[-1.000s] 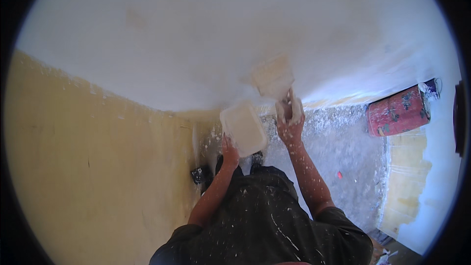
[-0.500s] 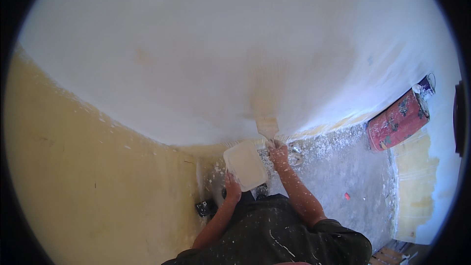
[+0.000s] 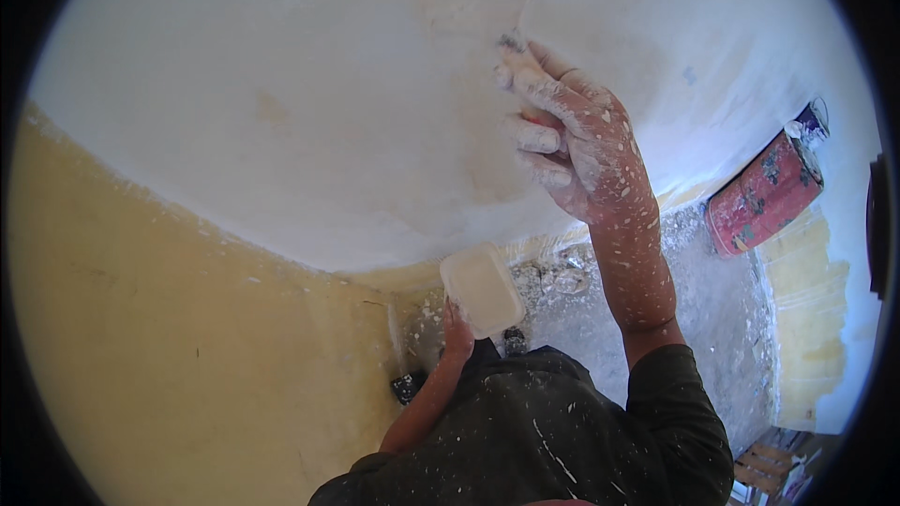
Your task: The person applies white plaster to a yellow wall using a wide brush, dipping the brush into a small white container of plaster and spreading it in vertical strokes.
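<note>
My right hand (image 3: 572, 136) is raised in front of the wall, its fingers coated in white and closed round the handle of a wide, flat tool that looks like a putty knife (image 3: 511, 37). The tool's broad end is against or close to the wall and blends with its pale surface, so its outline is hard to make out. Low by my waist, my left hand (image 3: 457, 328) grips the side of a square white tub (image 3: 483, 290). Pale, creamy material shows in the tub. White splashes cover my right forearm.
The white-coated wall (image 3: 328, 112) has tan patches. A yellow wall (image 3: 187, 337) meets it at the left. On the right stands a red drum (image 3: 767, 189) with a small dark bucket (image 3: 814, 120) beside it. White spatter marks the grey floor (image 3: 698, 319). A wooden pallet-like piece (image 3: 764, 467) lies lower right.
My right hand has moved up along the wall with the flat tool, from beside the tub to well above it. My left hand still holds the tub, shifted slightly up and right in view.
</note>
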Demonstrator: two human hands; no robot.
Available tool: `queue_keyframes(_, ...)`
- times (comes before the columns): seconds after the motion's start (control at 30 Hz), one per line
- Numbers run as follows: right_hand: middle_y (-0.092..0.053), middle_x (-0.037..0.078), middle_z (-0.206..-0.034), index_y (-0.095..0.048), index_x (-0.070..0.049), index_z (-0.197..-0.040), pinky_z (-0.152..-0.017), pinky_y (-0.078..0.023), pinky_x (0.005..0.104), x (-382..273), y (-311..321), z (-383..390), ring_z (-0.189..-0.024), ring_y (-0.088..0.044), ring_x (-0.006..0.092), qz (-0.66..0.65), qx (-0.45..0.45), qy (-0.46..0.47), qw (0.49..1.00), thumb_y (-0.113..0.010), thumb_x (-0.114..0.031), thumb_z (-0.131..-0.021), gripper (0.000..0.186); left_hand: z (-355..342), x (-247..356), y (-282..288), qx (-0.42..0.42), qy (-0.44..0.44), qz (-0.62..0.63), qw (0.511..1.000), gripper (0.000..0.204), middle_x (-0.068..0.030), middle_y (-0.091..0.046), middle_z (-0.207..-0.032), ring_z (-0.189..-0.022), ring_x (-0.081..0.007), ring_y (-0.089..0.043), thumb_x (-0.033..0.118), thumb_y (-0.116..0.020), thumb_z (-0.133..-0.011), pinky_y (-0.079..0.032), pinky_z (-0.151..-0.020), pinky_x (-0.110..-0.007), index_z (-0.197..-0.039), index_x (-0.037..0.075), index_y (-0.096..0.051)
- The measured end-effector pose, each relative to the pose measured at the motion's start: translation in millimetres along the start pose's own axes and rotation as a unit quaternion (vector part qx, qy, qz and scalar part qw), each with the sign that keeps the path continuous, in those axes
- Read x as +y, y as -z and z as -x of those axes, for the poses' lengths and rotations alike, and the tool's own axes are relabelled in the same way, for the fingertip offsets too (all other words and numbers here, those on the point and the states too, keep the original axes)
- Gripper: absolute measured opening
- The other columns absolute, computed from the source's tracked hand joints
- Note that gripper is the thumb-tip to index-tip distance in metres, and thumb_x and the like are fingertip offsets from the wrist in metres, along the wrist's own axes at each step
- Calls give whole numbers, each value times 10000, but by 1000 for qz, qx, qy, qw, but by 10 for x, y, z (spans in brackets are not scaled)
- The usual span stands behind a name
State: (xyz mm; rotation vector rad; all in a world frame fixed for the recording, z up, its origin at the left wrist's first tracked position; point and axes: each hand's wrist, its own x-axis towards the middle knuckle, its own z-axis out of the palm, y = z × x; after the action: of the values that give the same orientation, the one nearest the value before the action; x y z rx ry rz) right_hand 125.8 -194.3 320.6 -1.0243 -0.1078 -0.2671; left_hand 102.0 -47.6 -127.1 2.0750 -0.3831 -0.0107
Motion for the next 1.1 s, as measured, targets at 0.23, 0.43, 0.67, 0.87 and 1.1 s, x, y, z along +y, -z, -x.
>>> queue_keyframes(0.23, -508, -24, -889, -425, -112, -1252, -442, -280, 156, 900, 991, -480, -536, -355, 37, 95, 135, 6, 986, -528, -343, -871, 458, -16, 178, 137, 2, 41, 29, 999, 598, -237, -257, -1354, -1254, -352, -267, -75, -382, -756, -215, -1058, -368, -1332, -44, -223)
queue_keyframes(0.43, -441, -34, -814, -467, -125, -1195, -466, -296, 172, 2400, 2385, -27, -583, -366, 33, 88, 107, -141, 980, -471, -433, -876, 444, 177, 304, 186, 11, 92, -12, 996, 557, -237, -278, -1344, -1249, -347, -280, -63, -374, -785, -225, -1050, -359, -1325, -53, -234)
queue_keyframes(0.67, -516, 25, -871, -525, -110, -1006, -683, -395, 348, 3585, 3605, 583, -813, -503, 182, 45, 281, -325, 902, -561, -321, -815, 287, 101, -76, 31, 0, 84, -26, 996, 502, -223, -223, -1372, -1267, -331, -238, 1, -345, -848, -186, -1066, -369, -1327, -60, -206)
queue_keyframes(0.87, -515, 49, -749, -481, -65, -890, -502, -396, 317, 2957, 3233, -88, -589, -479, 188, 480, 22, 68, 874, -609, -156, -736, 220, 119, -32, 50, -23, 18, -4, 1000, 584, -220, -218, -1373, -1273, -325, -236, -41, -366, -770, -210, -1059, -370, -1328, -63, -197)
queue_keyframes(1.1, -428, -7, -665, -500, -52, -958, -426, -350, 214, 161, 647, -139, -531, -406, 85, -57, -3, -132, 990, -454, -220, -913, 180, -40, 426, 215, 4, -11, -10, 1000, 525, -241, -295, -1334, -1210, -355, -322, -42, -341, -809, -232, -1045, -373, -1321, -62, -228)
